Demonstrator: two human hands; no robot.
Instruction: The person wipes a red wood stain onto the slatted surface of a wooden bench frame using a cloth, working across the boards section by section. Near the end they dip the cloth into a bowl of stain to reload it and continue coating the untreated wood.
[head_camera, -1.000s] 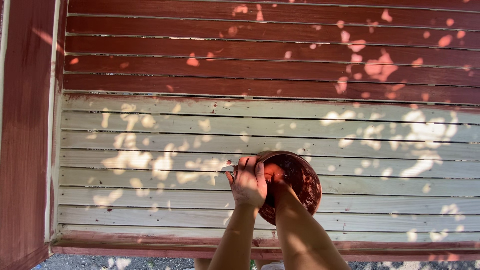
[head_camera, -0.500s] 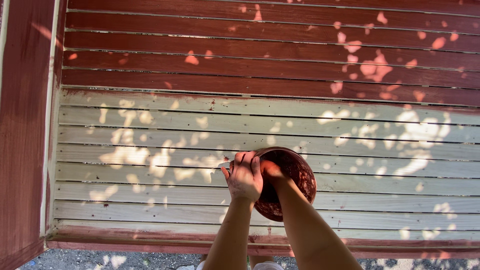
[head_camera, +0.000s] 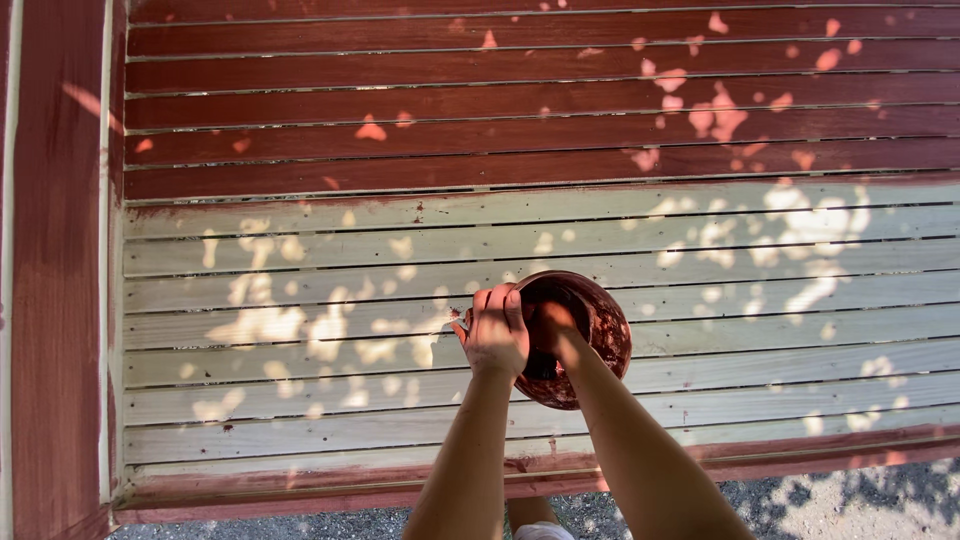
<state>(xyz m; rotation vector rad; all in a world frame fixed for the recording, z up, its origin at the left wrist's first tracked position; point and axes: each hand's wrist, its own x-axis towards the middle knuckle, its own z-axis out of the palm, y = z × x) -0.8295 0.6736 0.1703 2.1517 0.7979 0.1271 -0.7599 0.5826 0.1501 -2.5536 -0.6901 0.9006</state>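
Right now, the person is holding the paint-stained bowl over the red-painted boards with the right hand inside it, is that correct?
Not quite. In the head view the bowl sits over the pale unpainted boards; the red-painted boards lie farther away. The left hand holds its rim, and the right hand is inside it.

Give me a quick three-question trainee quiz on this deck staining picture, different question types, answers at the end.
1. True or false: the left hand grips the rim of the round container.
2. Which part of the slatted boards is already dark red? A) far boards B) near boards C) none
3. Fill in: the right hand reaches ____ the container.

Key: 1 true; 2 A; 3 into
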